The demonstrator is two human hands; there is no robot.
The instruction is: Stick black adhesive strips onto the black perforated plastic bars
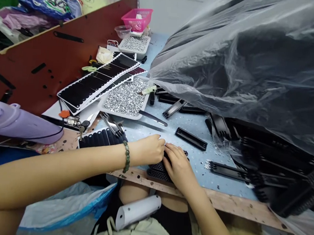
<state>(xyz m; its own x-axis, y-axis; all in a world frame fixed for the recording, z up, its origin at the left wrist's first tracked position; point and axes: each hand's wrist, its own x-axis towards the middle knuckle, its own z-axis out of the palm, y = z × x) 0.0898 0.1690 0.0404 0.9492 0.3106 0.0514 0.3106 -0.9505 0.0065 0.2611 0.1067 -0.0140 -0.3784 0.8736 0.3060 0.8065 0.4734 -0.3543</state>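
My left hand [150, 150], with a green bead bracelet [126, 157] at the wrist, is closed in a pinch near the table's front edge. What its fingertips hold is hidden. My right hand [178, 166] lies beside it, thumb and fingers pressed around a black plastic piece that they mostly cover. Under and beside the hands are black textured pieces [158, 175]. Beyond them sit a long black channel-shaped part [191, 139] and dark tweezers or a thin blade [153, 118], leaning on a white tray [103, 104] of small shiny metal pieces.
Black strips on backing sheets [99, 79] lie across the tray. A purple bottle [24, 124] stands left, beside a red-brown board [93, 23]. Clear plastic sheeting [243, 66] covers black parts at right. At the back are another tray [135, 46] and a pink basket [138, 21].
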